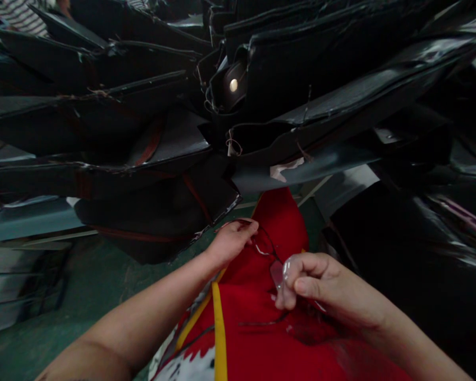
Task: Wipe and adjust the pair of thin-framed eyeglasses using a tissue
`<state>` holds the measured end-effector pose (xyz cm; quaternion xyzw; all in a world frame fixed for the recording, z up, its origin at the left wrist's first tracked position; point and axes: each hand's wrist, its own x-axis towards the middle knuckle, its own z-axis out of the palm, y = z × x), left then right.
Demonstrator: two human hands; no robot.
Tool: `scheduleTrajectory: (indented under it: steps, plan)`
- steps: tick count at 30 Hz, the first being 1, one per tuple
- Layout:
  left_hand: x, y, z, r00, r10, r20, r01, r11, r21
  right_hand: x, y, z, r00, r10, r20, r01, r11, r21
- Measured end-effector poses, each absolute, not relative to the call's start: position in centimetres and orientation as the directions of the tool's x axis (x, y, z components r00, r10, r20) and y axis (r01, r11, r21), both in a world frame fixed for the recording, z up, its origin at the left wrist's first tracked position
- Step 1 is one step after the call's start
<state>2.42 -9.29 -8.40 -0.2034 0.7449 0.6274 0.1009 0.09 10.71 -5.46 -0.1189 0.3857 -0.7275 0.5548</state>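
Between your two hands, over the red apron on your lap, hangs a pair of thin-framed glasses. Your left hand pinches one end of the frame, fingers closed on the wire near the far lens. Your right hand is clenched around the near lens, thumb pressed over the fingers, so the clear lens shows only at the edge of the fist; one temple arm trails below that fist across the red cloth.

To handle the frame well, I judge you should keep the left pinch light and on the rim, not on the lens face, and let the right hand carry the weight. The wire looks slender and would bend if the two hands pull apart or twist against each other. Easing the right fist a little would spare the lens from smears and pressure.

Just beyond your left grip, a heap of black leather panels leans in from above, its frayed lower edge near your fingers; a loose thread could catch the frame if you lift it that way. Farther above, well away from both grips, a black flap with a brass snap sits among more dark pieces. Beside your right wrist, more black material crowds close, leaving little room to swing outward. Green floor shows beneath your left forearm.
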Motion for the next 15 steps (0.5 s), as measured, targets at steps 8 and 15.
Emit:
scheduleTrajectory:
  steps: [8, 15]
  plan:
    - [1.9, -8.9, -7.1, -0.934, -0.2, -0.296, -0.329, 0.157, 0.931, -0.7, 8.5, -7.0, -0.634, -0.624, -0.457, 0.5, 0.12, -0.858]
    - [2.7, -8.3, -6.9, -0.906, -0.161, -0.392, -0.398, 0.003, 0.918, -0.7, 7.4, -7.5, -0.72, -0.637, -0.275, 0.212, 0.176, -0.961]
